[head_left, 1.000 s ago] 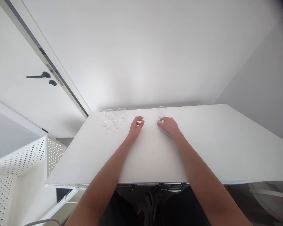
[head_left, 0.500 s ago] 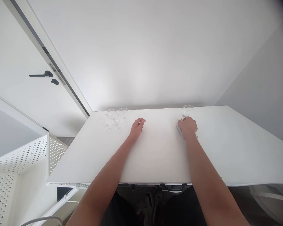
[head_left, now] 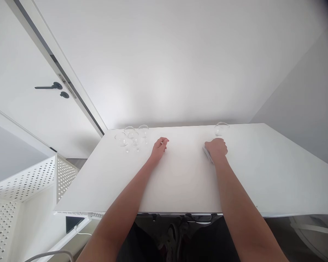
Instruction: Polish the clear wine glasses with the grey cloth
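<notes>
A single clear wine glass (head_left: 221, 130) is seen near the far edge of the white counter (head_left: 177, 178), at twelve to one o'clock from the right hand (head_left: 217, 147); its bowl is held upright, and since its lower part is hidden, contact with the fingers cannot be told. A pale grey folded cloth (head_left: 208, 154) is grasped in the right hand's grip, its edge exposed at eight o'clock. The left hand (head_left: 159, 147) is rested well apart, at nine o'clock from the right; its grip is loosely curled and released, with nothing seen in it. Between nine and ten o'clock from the left hand, four stemmed wine glasses (head_left: 132, 136) are clustered upright. Farther out, a black door handle (head_left: 49, 86) is seen at ten o'clock from the counter, white perforated panels (head_left: 66, 174) at nine, and a shoe (head_left: 172, 238), partly lost in shadow, at six, below the near edge. The far side is bounded by a white wall (head_left: 164, 69) at twelve.
</notes>
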The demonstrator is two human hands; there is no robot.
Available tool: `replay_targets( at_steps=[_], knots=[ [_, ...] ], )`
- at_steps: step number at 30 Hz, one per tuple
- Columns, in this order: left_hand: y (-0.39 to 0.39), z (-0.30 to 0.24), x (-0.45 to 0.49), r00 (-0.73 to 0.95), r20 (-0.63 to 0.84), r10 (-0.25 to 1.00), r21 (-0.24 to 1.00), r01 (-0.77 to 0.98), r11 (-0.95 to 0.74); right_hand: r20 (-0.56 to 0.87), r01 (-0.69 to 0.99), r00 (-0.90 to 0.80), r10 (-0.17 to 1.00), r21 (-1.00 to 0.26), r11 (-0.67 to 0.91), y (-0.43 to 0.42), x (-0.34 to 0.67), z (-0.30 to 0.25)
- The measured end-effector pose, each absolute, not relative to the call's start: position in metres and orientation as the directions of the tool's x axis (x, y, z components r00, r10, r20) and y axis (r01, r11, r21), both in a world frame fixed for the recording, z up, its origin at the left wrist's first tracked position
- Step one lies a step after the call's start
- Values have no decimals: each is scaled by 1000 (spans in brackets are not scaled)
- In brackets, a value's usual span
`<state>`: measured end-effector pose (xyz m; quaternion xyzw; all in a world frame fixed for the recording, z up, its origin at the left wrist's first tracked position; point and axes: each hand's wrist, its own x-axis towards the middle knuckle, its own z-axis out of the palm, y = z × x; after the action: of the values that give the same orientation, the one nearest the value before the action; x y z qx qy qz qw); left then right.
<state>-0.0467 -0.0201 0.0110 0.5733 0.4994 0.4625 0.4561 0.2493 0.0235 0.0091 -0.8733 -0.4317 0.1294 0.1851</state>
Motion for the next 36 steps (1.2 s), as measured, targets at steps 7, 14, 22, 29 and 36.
replay_targets(
  at_steps=[7, 14, 22, 29, 36],
  knots=[
    [-20, 11, -48, -56, 112, 992, 991, -67, -115, -77, 882, 313, 947, -345, -320, 12, 183, 7],
    [-23, 15, -51, -191, 175, 966, 974, -107, -198, 143, 910, 36, 989, -414, 27, 3, 143, 11],
    [-21, 10, -51, -282, 134, 950, 967, -174, -188, 354, 753, -282, 892, -494, 434, -17, 105, 36],
    [-18, 3, -54, -357, 83, 930, 975, -163, -150, 300, 672, -488, 820, -471, 572, 3, 43, 81],
    [-11, -4, -57, -352, 52, 934, 972, -198, -128, 207, 659, -615, 761, -396, 640, 37, 14, 92]
  ],
)
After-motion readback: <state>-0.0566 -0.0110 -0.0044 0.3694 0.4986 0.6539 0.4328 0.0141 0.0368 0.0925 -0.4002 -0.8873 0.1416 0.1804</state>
